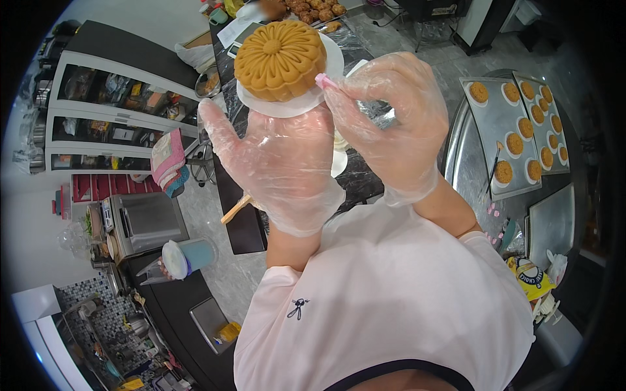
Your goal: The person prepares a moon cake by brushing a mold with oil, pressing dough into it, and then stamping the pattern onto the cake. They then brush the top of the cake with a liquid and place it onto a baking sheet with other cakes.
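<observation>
On the upturned palm of my left hand [288,161] rests a large golden mooncake [279,61] with a flower pattern pressed into its top. A round white paper liner [298,108] lies between the mooncake and my fingers, which are mostly hidden beneath it. My right hand [403,122] pinches a small pink piece [324,81] between thumb and forefinger, right at the mooncake's scalloped side. Whether the pink piece touches the dough is hard to tell. Both hands wear clear plastic gloves.
Two metal trays [494,146] of smaller mooncakes on paper rounds lie on a round table to the right, with a brush [493,171] across one. Loose pink bits [495,213] lie nearby. Behind my hands stands a dark marble-patterned table [359,178]; brown baked pieces [313,10] sit at its far end.
</observation>
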The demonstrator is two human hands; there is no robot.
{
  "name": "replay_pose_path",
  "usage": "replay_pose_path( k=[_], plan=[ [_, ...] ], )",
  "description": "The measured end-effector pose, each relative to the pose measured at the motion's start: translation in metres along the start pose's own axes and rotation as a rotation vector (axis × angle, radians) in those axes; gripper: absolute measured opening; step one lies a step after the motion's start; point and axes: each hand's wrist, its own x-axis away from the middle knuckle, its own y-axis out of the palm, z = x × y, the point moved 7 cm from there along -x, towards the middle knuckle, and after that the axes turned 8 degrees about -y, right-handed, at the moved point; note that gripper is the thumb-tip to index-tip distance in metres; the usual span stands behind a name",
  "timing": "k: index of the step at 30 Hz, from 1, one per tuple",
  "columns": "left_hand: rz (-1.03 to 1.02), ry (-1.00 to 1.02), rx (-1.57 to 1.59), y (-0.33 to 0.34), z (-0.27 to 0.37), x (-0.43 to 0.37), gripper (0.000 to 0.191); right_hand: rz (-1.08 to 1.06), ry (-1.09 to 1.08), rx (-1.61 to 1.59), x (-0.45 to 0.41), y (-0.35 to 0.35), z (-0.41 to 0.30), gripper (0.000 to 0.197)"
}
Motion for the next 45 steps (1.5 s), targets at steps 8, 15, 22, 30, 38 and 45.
replay_pose_path(
  k=[8,15,22,30,38,45],
  plan=[
    [-0.254,-0.145,0.218,0.011,-0.007,0.008,0.076,-0.046,-0.057,0.034,-0.006,0.001,-0.010,0.026],
    [-0.160,-0.029,0.007,0.011,-0.002,0.000,0.074,-0.011,-0.079,0.067,-0.005,-0.001,-0.008,0.021],
    [-0.161,-0.025,-0.049,0.019,-0.004,0.000,0.074,0.017,-0.135,0.108,-0.006,-0.003,-0.011,0.021],
    [-0.156,-0.028,-0.048,0.023,-0.006,0.000,0.075,-0.008,-0.123,0.145,-0.011,-0.007,-0.012,0.022],
    [-0.320,-0.106,-0.252,0.031,-0.007,0.002,0.054,0.011,-0.131,0.156,-0.015,-0.012,-0.012,0.019],
    [-0.196,-0.152,0.099,0.023,-0.009,-0.002,0.056,0.174,0.308,-0.249,-0.001,-0.029,0.016,0.012]
  ],
)
